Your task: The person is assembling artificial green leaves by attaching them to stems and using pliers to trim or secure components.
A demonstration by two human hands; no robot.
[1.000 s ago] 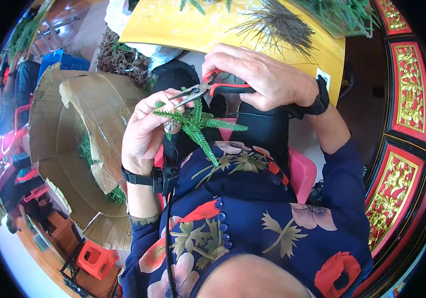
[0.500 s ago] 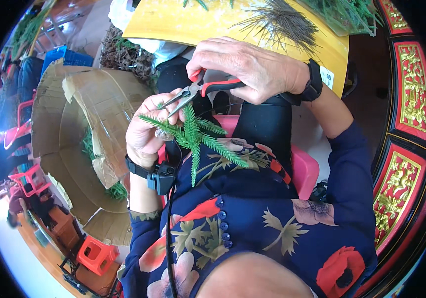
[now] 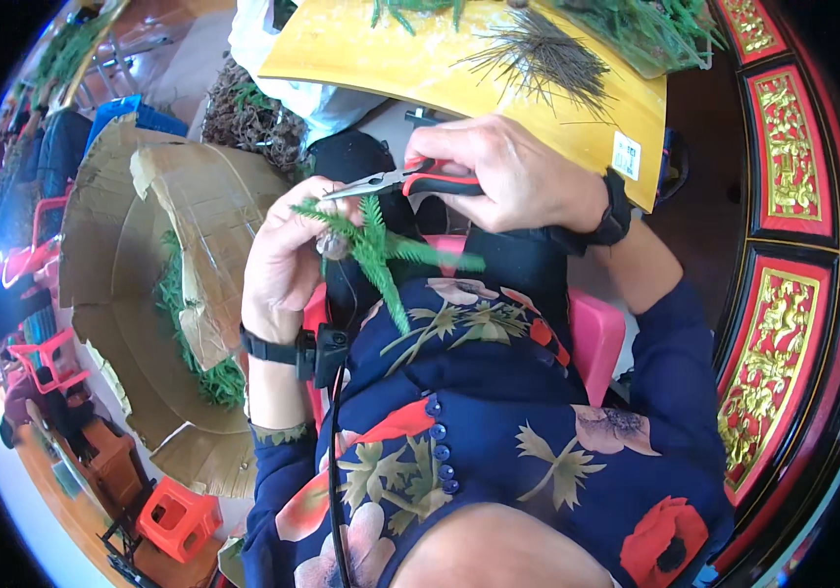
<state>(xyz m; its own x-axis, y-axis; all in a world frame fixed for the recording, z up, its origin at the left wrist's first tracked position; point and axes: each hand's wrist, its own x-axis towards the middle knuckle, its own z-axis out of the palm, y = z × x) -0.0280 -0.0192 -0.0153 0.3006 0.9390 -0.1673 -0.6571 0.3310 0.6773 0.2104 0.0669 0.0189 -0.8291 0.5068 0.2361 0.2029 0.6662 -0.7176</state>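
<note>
A big brown cardboard box [image 3: 111,284] is at the left. Next, the bare left hand [image 3: 281,257] pinches a spiky green sprig [image 3: 372,247] above the lap [image 3: 528,257]. Silver pliers with red and black handles [image 3: 373,186] point at that hand's fingertips; I cannot tell if they touch. The bare right hand [image 3: 523,181] is wrapped around the handles. Past it, thin brown sticks [image 3: 557,61] lie on a yellow table [image 3: 356,44].

At two o'clock, a white label [image 3: 626,155] sits on the yellow table [image 3: 351,54]. I cannot read its small marks.
</note>
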